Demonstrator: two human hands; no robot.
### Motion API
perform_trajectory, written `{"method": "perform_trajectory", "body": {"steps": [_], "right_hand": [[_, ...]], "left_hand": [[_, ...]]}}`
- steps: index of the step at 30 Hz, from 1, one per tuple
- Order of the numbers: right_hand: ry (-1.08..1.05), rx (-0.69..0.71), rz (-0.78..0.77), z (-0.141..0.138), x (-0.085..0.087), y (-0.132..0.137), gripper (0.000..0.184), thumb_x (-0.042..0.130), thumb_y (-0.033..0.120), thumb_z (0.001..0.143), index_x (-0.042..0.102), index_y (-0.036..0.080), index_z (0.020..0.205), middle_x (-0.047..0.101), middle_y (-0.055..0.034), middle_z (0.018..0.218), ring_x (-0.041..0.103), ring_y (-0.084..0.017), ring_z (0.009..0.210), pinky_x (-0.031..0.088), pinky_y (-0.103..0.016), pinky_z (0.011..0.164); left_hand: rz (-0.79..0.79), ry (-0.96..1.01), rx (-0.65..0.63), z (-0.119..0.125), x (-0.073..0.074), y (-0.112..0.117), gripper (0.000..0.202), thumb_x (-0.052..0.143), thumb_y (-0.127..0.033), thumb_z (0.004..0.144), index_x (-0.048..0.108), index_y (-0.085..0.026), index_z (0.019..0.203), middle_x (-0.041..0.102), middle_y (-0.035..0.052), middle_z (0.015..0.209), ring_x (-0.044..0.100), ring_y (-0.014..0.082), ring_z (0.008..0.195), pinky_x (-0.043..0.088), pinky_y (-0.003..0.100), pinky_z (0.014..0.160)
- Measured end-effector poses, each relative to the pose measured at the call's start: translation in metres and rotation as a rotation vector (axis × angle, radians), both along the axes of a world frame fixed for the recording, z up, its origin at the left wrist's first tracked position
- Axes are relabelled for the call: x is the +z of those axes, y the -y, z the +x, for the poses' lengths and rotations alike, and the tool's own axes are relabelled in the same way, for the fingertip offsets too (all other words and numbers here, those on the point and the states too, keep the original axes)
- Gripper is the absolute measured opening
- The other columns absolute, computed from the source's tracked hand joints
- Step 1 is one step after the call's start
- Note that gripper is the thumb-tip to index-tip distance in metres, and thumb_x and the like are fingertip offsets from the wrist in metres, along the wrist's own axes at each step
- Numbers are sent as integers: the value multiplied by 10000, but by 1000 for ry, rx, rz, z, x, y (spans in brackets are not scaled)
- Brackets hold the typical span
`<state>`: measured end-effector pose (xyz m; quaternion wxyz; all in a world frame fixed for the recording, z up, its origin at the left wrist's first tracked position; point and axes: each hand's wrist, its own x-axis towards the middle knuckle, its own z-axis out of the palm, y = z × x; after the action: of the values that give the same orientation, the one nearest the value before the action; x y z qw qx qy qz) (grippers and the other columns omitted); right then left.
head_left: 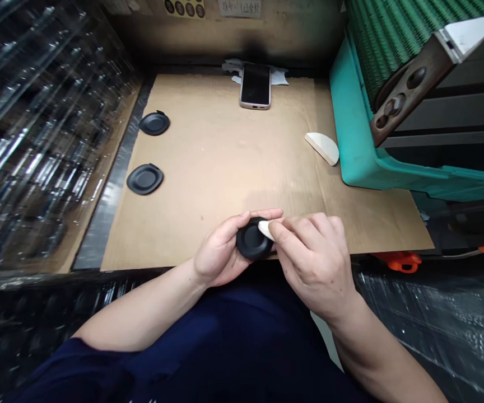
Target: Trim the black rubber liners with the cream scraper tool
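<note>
My left hand [220,249] is closed around a round black cap-like part [252,239], held just over the near edge of the cardboard sheet [225,162]. My right hand [311,260] pinches a small white piece [266,229] and presses its tip against the upper right rim of the black part. Two more black parts lie flat at the left of the cardboard, one nearer [144,179] and one farther back [154,123].
A phone [255,85] lies face up at the back of the cardboard. A white half-round piece [322,148] rests by the teal bin [363,162] at the right. Stacked clear plastic trays [36,129] fill the left side. An orange tool [399,261] lies beyond the right edge.
</note>
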<state>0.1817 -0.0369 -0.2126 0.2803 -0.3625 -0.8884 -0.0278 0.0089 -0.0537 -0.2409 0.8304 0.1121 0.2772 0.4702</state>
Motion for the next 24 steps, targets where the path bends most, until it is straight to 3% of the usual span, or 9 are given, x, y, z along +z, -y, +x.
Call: {"method": "perform_trajectory", "body": {"steps": [3,7,10,13,18,24], "right_hand": [[-67,45,-31,-5,1,1,168,588,104,970,697,163,1083,754,-43,936,543,-195,805,344,-391,692],[-192,144,-206,-3,2,3,177,601,115,970,690,207,1092,748,-31,991,607,-189,878,421,-377,746],[-386,68,-282,9,1,5,261,694,107,908,681,237,1134,725,-35,1014,641,-198,899,500,-390,802],[-500,-52,-247,18,-2,9,325,736,96,869,672,258,1144,697,-39,1002,654,-203,888,548,-378,773],[-467,-57,-201,20,-9,11,371,705,60,877,655,251,1191,676,-58,1041,654,-204,900,558,-377,773],[-178,75,-128,2,-8,8,252,648,61,916,659,155,1150,715,-93,988,631,-223,863,453,-382,726]], "left_hand": [[10,-15,-16,0,1,-1,434,438,-331,1009,728,-65,1193,749,159,1176,665,256,1179,439,351,1092],[-19,42,-2,-3,2,-2,542,365,-430,1036,684,-59,1269,712,178,1273,634,283,1256,404,380,1140],[13,115,9,-5,2,-1,671,288,-540,1041,619,-42,1346,604,218,1433,565,337,1351,384,457,1165],[50,166,34,-4,1,-1,735,262,-591,1033,589,-24,1369,547,248,1482,513,369,1401,358,504,1186],[75,183,51,-2,1,-1,730,258,-587,1035,592,-28,1364,540,248,1488,511,356,1407,348,484,1194],[76,142,61,0,-2,1,675,274,-568,1039,614,-78,1354,545,213,1499,484,337,1432,308,490,1213]]}}
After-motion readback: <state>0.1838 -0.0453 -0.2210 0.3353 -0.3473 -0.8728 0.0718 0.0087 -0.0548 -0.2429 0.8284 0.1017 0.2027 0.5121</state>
